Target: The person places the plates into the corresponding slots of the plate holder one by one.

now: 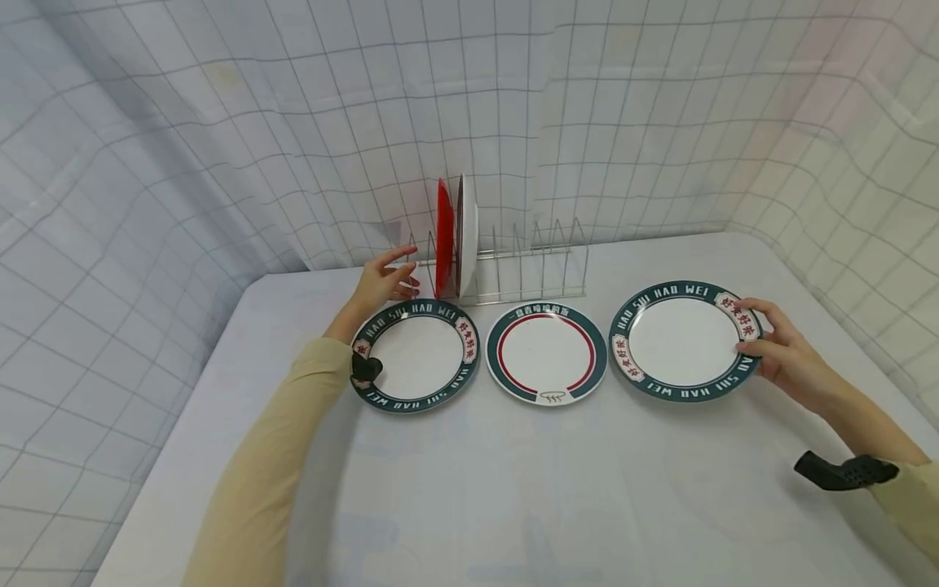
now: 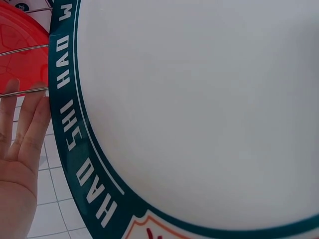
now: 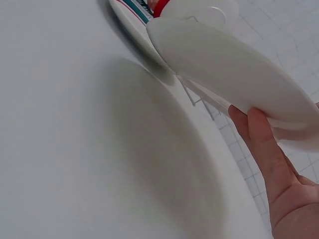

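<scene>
My right hand [image 1: 788,355] pinches the right edge of a white plate with a green lettered rim [image 1: 678,338]. In the right wrist view, that plate's pale underside [image 3: 224,69] is tilted above the table, with fingers beneath it and a shadow below. My left hand [image 1: 377,285] reaches to the left end of a wire dish rack [image 1: 539,295], its fingers loosely extended beside a red plate [image 1: 443,236]. In the left wrist view, the fingertips lie near the rack wires and the red plate [image 2: 20,55]; contact is unclear. A white plate [image 1: 468,236] stands upright beside the red one.
Another green-rimmed lettered plate [image 1: 414,359] lies by my left wrist. Between the two lettered plates lies a plate with green and red rings [image 1: 546,355]. White checked cloth [image 1: 469,98] hangs behind and beside the white table [image 1: 513,489].
</scene>
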`<state>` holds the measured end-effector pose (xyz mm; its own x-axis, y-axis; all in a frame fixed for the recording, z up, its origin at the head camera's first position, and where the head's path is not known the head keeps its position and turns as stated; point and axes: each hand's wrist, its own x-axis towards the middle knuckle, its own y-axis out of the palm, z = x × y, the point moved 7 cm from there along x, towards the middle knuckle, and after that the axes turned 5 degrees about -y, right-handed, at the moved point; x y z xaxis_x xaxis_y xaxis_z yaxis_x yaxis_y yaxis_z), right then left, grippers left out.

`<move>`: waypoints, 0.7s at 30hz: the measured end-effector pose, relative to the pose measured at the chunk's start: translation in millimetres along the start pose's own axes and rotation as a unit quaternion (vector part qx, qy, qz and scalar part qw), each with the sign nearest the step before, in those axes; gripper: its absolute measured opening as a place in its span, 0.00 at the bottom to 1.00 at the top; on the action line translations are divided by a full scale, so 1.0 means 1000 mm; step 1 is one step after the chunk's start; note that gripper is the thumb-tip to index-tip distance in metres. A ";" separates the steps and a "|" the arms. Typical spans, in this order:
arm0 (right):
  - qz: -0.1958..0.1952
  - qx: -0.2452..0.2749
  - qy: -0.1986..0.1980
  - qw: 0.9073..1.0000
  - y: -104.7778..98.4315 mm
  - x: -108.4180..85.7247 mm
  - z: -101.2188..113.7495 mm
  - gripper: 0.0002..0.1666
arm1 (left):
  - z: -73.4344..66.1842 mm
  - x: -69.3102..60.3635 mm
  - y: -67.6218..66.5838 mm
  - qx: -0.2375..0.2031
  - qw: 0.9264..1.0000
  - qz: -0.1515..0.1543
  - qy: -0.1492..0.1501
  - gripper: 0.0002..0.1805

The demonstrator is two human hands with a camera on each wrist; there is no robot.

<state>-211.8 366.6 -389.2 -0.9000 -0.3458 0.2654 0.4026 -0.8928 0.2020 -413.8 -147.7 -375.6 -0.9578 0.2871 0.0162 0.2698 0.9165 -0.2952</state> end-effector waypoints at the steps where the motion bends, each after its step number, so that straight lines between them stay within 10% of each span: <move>1: 0.000 -0.002 0.001 1.000 0.001 0.001 0.001 0.33 | 0.002 0.001 0.000 0.004 1.000 -0.003 0.001 0.25; 21: -0.022 -0.044 0.014 0.999 0.041 0.035 0.003 0.31 | -0.010 -0.006 0.002 0.012 1.000 -0.001 -0.010 0.25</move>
<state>-226.2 318.9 -369.1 -0.9214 -0.3126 0.2309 0.3474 -0.9289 0.1285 -406.3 -145.3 -367.1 -0.9600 0.2801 -0.0031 0.2665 0.9098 -0.3182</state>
